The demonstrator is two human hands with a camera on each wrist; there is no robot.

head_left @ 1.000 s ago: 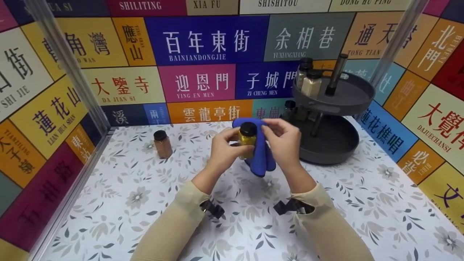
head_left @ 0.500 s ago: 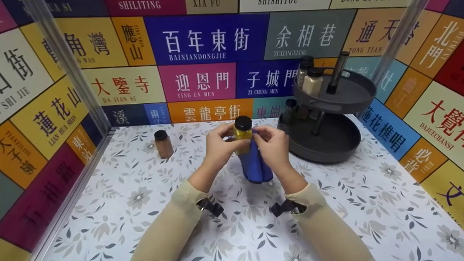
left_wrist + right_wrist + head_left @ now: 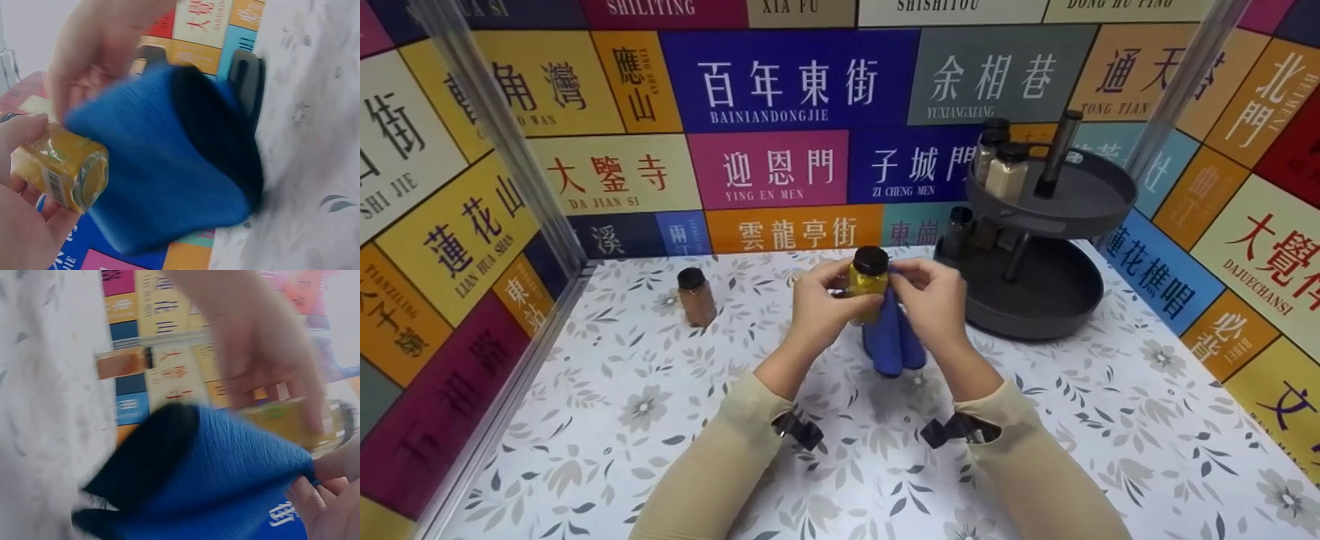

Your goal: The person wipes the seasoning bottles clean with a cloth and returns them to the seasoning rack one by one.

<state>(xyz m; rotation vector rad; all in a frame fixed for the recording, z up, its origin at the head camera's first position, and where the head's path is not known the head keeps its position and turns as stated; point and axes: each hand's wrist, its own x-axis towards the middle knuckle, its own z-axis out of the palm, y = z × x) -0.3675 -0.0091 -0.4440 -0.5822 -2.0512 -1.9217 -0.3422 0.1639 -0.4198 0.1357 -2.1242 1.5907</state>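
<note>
My left hand grips a small glass spice jar with yellow contents and a black lid, upright above the table. In the left wrist view the base of the jar and a barcode label face the camera. Close beside it, my right hand pinches a blue cloth at its upper end; the cloth hangs folded against the jar's right side. The right wrist view has the cloth in front of the jar, covering part of it.
A jar of brown powder stands on the flowered tabletop at left. To the right is a dark two-tier rotating rack bearing several jars, among them a pale one. Sign-printed walls enclose the back and sides.
The cloth was spread higher behind the jar a second ago; now it hangs lower, bunched under the right fingers. The right hand has moved slightly left, nearer the jar.
</note>
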